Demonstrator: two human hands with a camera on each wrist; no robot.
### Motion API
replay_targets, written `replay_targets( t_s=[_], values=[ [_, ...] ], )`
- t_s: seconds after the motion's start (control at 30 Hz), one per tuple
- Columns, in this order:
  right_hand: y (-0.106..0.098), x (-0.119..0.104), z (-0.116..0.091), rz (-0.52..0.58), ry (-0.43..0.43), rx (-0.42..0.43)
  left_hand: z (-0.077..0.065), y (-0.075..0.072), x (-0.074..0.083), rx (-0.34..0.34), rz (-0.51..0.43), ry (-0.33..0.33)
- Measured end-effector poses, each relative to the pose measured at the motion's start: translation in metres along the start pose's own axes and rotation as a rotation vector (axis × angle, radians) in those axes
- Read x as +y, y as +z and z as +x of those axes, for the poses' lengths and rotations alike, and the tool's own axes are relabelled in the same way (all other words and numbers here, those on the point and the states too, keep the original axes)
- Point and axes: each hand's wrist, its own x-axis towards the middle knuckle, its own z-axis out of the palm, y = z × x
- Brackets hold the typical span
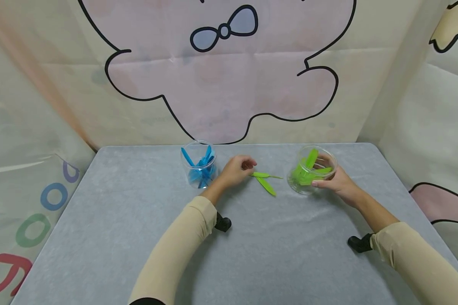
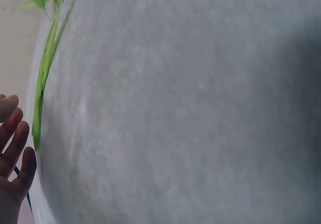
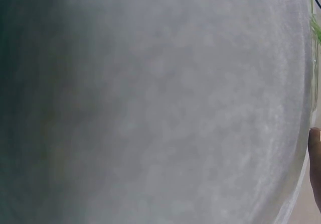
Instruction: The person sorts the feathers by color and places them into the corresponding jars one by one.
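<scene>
My left hand (image 1: 237, 170) is over the table beside some slim green leaf-shaped pieces (image 1: 266, 186), its fingers loosely bent. In the left wrist view the fingers (image 2: 16, 143) are spread beside the green strips (image 2: 45, 78), with nothing seen between them. My right hand (image 1: 339, 184) grips a clear plastic cup (image 1: 295, 186) from its right side, thumb in front and fingers behind. Inside that cup are several bright green strips (image 1: 309, 163). Only the thumb (image 3: 315, 158) and a sliver of the cup appear at the right wrist view's edge.
Left of my left hand, another clear cup (image 1: 199, 144) holds several blue strips (image 1: 202, 167). Both cups are near the far edge of the grey cloth-covered table (image 1: 282, 254). A printed curtain (image 1: 213, 84) hangs behind it.
</scene>
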Motion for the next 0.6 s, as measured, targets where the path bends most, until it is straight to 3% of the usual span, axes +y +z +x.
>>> replay_targets(
  t_s=[0.37,0.6],
  values=[
    [0.0,0.0,-0.001,0.023,-0.009,-0.003,-0.003,-0.002,-0.01,-0.037,0.038,-0.022],
    [0.001,0.0,-0.001,0.013,-0.009,-0.005,-0.003,-0.003,-0.013,-0.026,0.06,-0.03]
  ],
)
